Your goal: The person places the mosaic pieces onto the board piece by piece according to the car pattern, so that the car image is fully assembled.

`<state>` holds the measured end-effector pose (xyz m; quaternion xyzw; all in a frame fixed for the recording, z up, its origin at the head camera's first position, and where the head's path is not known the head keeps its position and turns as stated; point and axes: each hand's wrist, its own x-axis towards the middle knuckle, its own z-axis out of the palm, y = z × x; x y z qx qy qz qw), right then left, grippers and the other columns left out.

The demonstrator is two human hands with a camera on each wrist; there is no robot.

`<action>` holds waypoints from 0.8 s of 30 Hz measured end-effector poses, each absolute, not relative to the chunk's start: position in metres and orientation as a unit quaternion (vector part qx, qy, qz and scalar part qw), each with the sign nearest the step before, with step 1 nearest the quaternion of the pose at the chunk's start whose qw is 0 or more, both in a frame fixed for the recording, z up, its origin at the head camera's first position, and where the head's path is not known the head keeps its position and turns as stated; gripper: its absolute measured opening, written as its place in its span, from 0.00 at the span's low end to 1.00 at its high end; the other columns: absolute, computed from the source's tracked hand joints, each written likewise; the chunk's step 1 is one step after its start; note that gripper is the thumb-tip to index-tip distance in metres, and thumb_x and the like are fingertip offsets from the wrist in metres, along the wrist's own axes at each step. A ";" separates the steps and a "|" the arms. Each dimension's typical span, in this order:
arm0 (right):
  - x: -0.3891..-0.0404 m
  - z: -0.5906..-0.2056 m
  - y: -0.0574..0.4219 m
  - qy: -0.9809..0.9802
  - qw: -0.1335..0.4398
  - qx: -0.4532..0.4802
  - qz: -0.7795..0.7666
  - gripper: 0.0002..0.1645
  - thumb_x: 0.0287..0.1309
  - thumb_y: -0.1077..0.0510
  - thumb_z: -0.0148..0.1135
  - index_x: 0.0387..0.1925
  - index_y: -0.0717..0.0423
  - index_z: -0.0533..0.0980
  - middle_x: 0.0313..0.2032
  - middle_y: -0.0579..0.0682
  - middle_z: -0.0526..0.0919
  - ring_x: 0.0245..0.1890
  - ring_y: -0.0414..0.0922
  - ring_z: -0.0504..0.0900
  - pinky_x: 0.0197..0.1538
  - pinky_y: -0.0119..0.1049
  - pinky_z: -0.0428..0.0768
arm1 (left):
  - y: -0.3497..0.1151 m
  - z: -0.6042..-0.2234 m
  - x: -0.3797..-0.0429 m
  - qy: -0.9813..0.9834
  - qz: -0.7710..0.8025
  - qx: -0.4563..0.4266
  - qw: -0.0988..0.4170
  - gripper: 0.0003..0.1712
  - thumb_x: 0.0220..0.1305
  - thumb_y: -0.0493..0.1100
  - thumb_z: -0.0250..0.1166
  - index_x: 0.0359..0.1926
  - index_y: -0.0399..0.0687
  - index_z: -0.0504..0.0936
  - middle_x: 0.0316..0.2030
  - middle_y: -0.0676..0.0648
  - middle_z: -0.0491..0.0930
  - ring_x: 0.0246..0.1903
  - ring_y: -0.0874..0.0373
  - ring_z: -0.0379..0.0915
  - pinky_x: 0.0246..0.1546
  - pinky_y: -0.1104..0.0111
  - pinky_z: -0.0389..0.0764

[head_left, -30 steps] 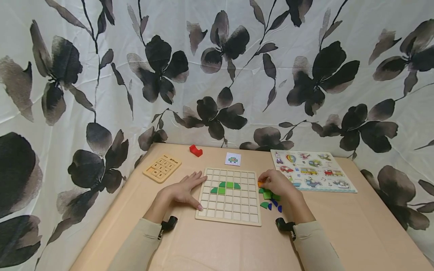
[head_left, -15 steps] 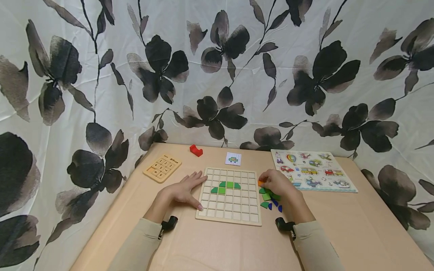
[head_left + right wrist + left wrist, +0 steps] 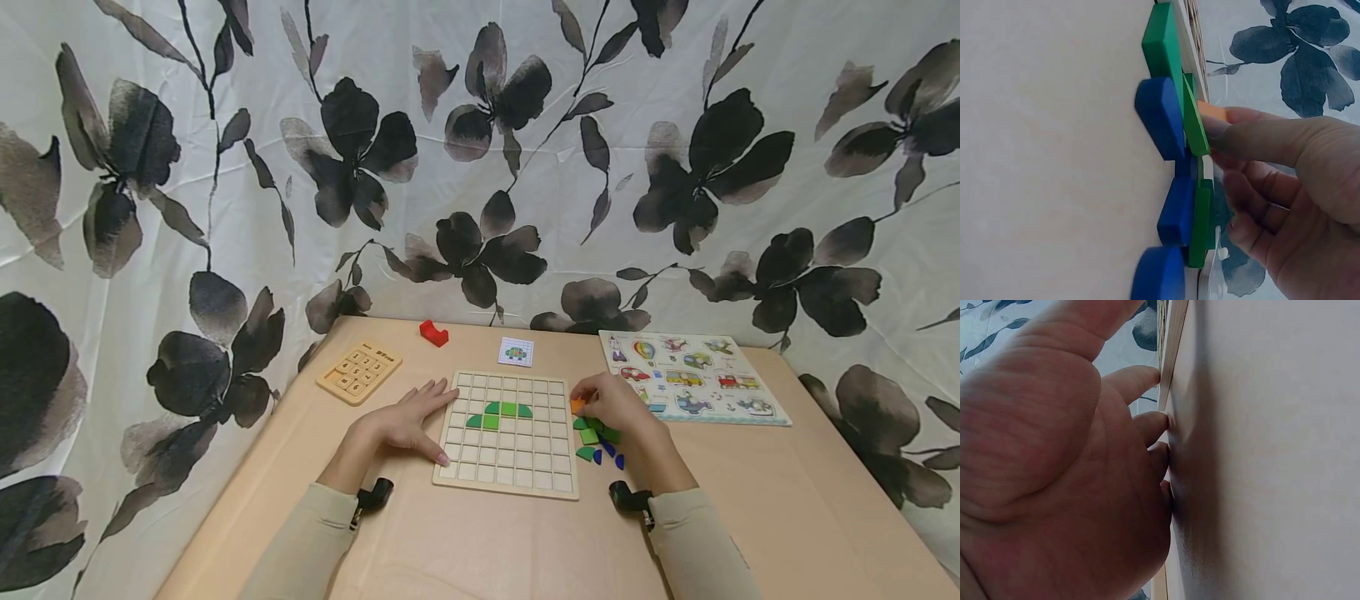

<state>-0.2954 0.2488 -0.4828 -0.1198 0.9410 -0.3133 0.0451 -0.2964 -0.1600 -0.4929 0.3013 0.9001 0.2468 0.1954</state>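
Note:
In the head view my left hand [image 3: 401, 425] rests with fingers spread along the left edge of a wooden grid board [image 3: 506, 481], thumb on its lower left corner. Several green pieces sit in the board's upper cells, among them a light green square [image 3: 490, 422] and a dark green quarter-round [image 3: 524, 412]. Just beyond the right edge, my right hand [image 3: 618, 404] pinches an orange block [image 3: 1212, 110] between thumb and fingers, partly hidden by them. Loose green blocks [image 3: 1199, 225] and blue blocks [image 3: 1160, 115] lie in a heap below that hand.
A small pattern card [image 3: 515, 352] lies behind the board. To its left are a red notched block [image 3: 433, 333] and a wooden number puzzle [image 3: 360, 373]. A picture puzzle board [image 3: 693, 379] lies at the back right, near the right hand.
The right fingers have shifted slightly left, and a bit more orange shows beside them. A green square in the heap has moved a little. The left hand has stayed still.

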 end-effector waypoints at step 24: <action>-0.289 -0.470 0.243 0.890 -0.007 -0.170 -0.422 0.13 0.66 0.64 0.68 0.51 0.60 0.87 0.42 0.52 0.84 0.43 0.48 0.80 0.38 0.28 0.82 | -0.160 -0.492 -0.295 0.898 0.251 0.304 0.194 0.72 0.46 0.66 0.82 0.83 0.49 0.52 0.84 0.38 0.38 0.84 0.40 0.27 0.82 0.43 0.35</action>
